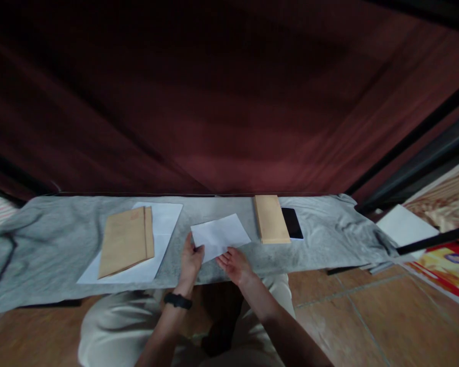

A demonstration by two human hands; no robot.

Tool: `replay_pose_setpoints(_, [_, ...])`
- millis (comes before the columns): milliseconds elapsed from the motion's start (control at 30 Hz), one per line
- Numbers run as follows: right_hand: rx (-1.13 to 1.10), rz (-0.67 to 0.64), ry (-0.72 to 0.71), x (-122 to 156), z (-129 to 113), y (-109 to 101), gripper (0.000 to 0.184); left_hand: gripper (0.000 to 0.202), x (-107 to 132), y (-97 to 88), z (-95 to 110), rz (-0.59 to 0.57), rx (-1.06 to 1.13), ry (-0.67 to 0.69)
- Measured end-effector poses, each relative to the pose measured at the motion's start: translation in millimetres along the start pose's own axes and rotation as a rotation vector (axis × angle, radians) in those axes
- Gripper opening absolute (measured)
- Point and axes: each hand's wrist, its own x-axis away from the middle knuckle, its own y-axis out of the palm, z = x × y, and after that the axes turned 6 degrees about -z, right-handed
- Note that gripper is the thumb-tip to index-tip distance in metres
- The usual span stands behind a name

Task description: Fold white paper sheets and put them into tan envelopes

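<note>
A sheet of white paper [220, 235] is held over the middle of the grey cloth, tilted a little, its right end raised. My left hand [191, 257], with a black band on the wrist, pinches the left side of the sheet between thumb and fingers. At the lower edge, my right hand [235, 264] has its thumb against the paper and its fingers curled below; part of this grip is hard to see. To the left, brown envelopes [124, 242] lie stacked on larger white sheets [163, 239].
A long surface under grey cloth [321, 250] spans the view above my knees. A tan box-like block [271, 219] lies to the right, beside a dark-screened phone [292, 223]. Dark red fabric [229, 112] hangs behind. A colourful package [449, 265] sits at far right.
</note>
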Motion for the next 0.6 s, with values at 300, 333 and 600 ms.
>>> replay_pose_setpoints(300, [1.181,-0.079,-0.534,-4,-19,-22,0.034,0.052,-4,-13.5,-9,0.143,-0.733,0.299])
replay_pose_setpoints(333, [1.318,-0.060,-0.639,-11,-21,-21,0.038,0.051,-1,-5.3,-8,0.149,-0.785,0.374])
replay_pose_setpoints(600, [1.989,0.025,-0.751,-45,-23,-25,0.049,0.053,-3,53.5,-13,-0.183,-1.035,0.496])
